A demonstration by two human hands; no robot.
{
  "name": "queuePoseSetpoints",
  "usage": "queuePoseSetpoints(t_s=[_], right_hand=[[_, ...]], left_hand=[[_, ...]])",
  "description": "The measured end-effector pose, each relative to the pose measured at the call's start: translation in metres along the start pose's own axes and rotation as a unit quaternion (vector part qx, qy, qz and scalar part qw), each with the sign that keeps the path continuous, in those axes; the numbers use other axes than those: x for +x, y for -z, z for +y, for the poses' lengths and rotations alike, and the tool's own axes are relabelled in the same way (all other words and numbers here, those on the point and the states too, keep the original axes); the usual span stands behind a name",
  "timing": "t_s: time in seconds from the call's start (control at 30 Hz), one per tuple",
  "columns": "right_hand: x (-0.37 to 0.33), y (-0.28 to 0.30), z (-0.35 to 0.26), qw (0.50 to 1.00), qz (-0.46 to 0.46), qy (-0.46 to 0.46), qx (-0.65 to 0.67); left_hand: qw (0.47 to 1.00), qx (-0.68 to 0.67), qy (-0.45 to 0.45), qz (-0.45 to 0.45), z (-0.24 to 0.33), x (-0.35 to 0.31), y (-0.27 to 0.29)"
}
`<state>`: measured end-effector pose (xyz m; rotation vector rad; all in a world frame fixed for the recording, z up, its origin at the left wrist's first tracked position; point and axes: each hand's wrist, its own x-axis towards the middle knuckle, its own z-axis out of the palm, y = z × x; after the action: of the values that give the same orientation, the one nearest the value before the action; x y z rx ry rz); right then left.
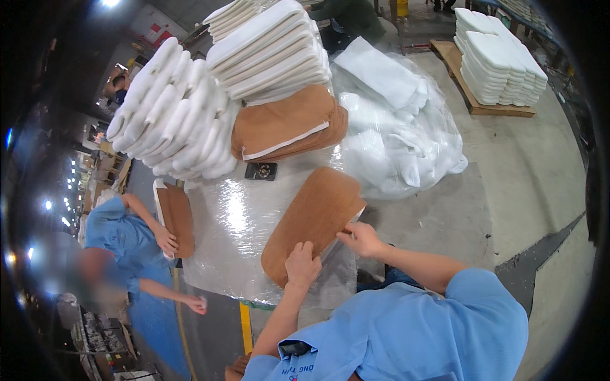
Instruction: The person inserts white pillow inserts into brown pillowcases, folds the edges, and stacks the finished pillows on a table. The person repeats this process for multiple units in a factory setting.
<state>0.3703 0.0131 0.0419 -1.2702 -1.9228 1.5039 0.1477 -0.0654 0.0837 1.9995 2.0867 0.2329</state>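
Observation:
A brown rounded fabric piece, with a white strip showing along its right edge, lies slantwise on the plastic-covered table in front of me. My left hand rests at its near edge, fingers bent and closed against the cloth. At the right edge, my right hand pinches the border by the white strip. Farther back lies a stack of similar brown pieces, the top one showing a white strip. A small dark object with round shiny parts sits just in front of that stack.
Tall stacks of white pads and folded white pads stand behind. A clear plastic bag of white padding bulges at the right. Left, a co-worker in a blue shirt touches another brown piece. More white pads sit on a pallet.

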Motion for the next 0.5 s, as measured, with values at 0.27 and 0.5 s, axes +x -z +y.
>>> queuePoseSetpoints(t_s=[0.27,0.5], right_hand=[[0.025,-0.051,0.002,0.898,-0.036,0.31,-0.31],[0.06,-0.078,0.019,0.92,-0.162,0.267,-0.236]], left_hand=[[0.998,-0.037,-0.046,0.026,0.002,0.006,0.01],[0.986,-0.152,-0.031,-0.058,-0.007,0.009,0.005]])
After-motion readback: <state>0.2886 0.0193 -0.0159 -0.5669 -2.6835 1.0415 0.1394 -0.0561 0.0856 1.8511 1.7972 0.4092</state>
